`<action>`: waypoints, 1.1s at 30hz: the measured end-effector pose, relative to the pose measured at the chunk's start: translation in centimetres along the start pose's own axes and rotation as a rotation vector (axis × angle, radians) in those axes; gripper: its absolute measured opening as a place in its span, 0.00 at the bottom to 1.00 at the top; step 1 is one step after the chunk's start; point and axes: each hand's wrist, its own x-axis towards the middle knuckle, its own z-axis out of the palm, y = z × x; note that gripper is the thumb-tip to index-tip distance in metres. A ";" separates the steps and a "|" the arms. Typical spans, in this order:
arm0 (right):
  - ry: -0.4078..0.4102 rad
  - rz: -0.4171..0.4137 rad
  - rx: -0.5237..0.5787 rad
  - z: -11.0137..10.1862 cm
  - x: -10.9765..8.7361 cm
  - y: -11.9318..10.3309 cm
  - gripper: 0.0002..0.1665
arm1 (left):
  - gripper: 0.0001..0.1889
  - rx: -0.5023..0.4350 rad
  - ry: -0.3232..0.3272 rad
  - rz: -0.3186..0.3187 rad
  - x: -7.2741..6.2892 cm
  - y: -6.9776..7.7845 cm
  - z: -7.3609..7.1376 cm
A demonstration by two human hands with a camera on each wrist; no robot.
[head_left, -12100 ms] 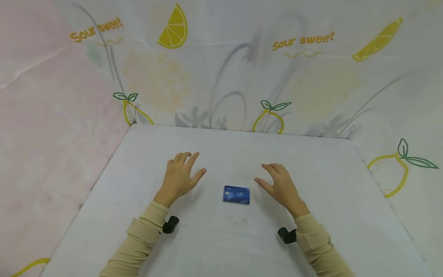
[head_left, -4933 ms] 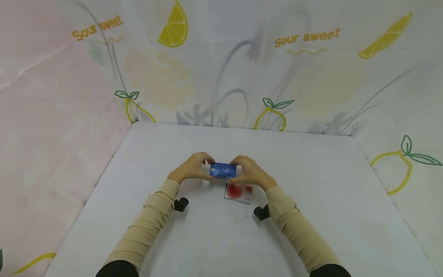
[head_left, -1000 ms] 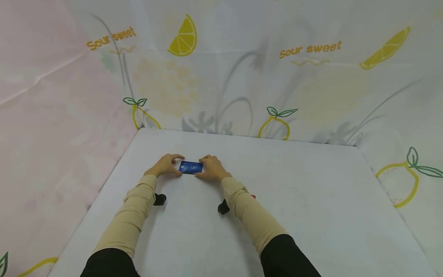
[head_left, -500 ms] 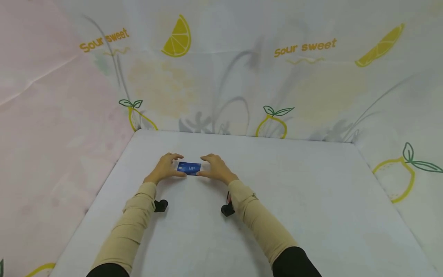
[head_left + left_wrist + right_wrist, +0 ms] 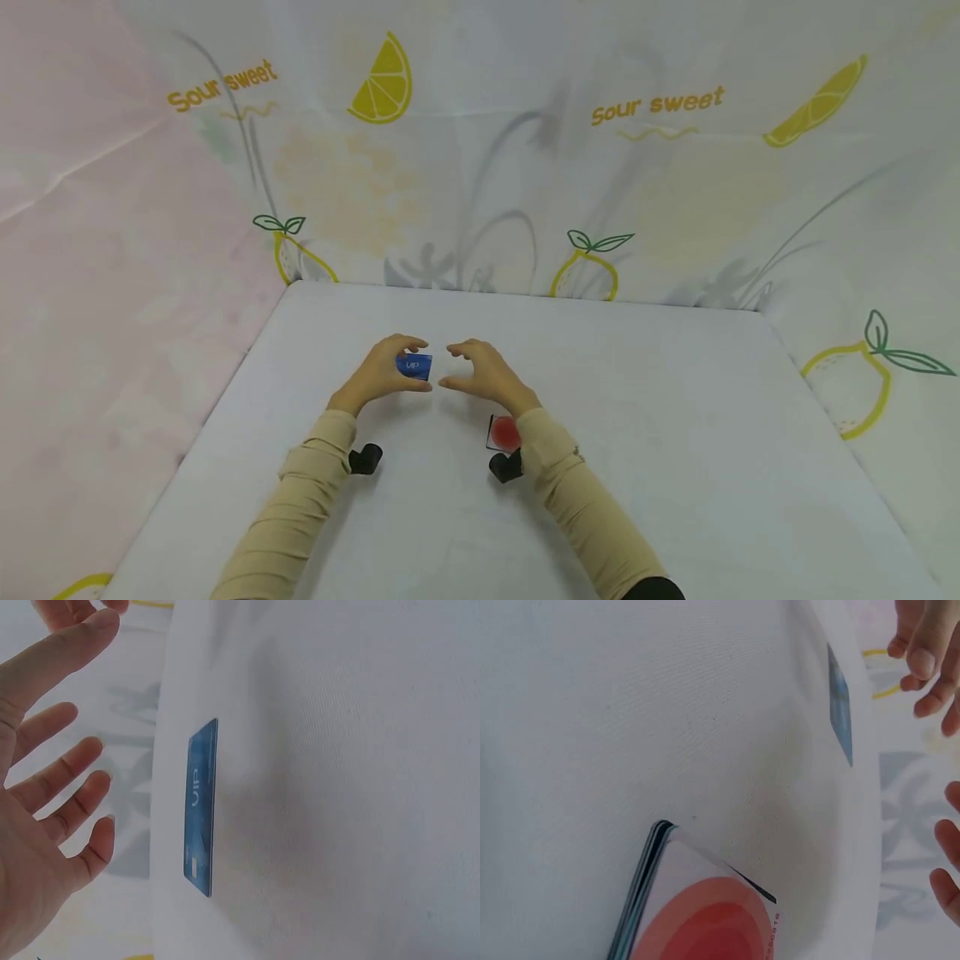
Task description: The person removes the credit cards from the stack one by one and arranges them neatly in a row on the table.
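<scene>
A blue card [image 5: 414, 367] printed "VIP" lies flat on the white table, left of the middle. In the left wrist view the same card [image 5: 201, 810] shows whole, with a chip mark and a shadow beside it. My left hand [image 5: 377, 373] hovers over its left end with fingers parted, hiding part of it in the head view. To its right, my right hand [image 5: 491, 377] is raised, fingers loosely bent around nothing. Under the right wrist sits a stack of cards [image 5: 504, 432], its top card white with a red circle; several layered edges of this stack [image 5: 705, 922] show in the right wrist view.
The white table [image 5: 712, 433] meets a printed backdrop [image 5: 480, 167] of lemons and lettering along its far and side edges. Black wrist cameras stick out from the left cuff [image 5: 366, 459] and the right cuff [image 5: 506, 467].
One second ago both hands were at the blue card's two ends, on the table's left. Both hands have since come away from it and shifted right, uncovering part of the red-circle stack.
</scene>
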 end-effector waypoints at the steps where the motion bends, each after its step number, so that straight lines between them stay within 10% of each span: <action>1: 0.008 -0.003 0.001 -0.1 -0.3 0.0 0.34 | 0.36 -0.003 -0.003 0.006 0.0 0.2 0.2; 33: 0.159 0.075 0.043 -1.2 -8.7 2.7 0.29 | 0.33 -0.023 -0.091 0.147 -0.4 3.7 6.2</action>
